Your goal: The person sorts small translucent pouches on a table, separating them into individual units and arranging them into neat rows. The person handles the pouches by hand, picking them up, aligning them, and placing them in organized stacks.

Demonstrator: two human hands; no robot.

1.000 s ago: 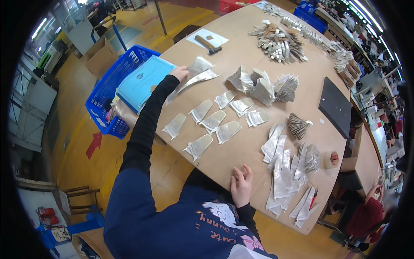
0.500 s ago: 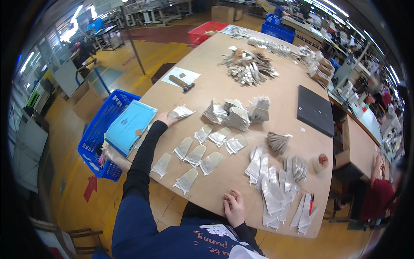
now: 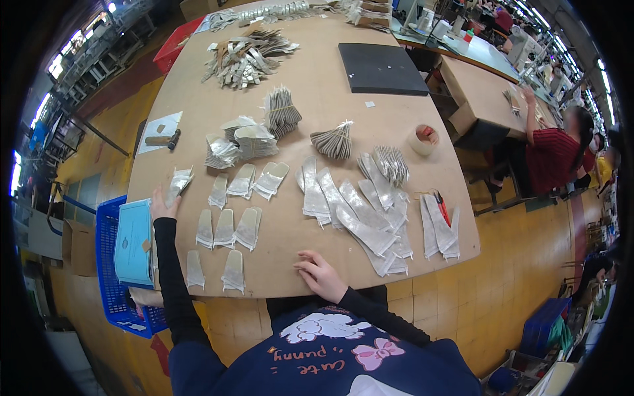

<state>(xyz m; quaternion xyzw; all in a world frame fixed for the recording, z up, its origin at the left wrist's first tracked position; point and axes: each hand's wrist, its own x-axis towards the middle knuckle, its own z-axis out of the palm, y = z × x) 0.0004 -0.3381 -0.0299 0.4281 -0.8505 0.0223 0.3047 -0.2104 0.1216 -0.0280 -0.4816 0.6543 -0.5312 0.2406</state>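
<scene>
Her right hand [image 3: 320, 274] is resting flat on the near edge of the brown desk [image 3: 330, 86], fingers loose and holding nothing. Further left, her left hand [image 3: 162, 204] is reaching out, fingers touching a small stack of silvery, tongue-shaped fabric pieces [image 3: 178, 181]. Beyond, similar stacks [image 3: 241, 142] are lying in bundles.

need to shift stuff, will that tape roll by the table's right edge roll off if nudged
The tape roll lies flat on its side, so it would probably slide, not roll. It looks light and hollow. It sits close to the table edge, so it could drop.
</scene>
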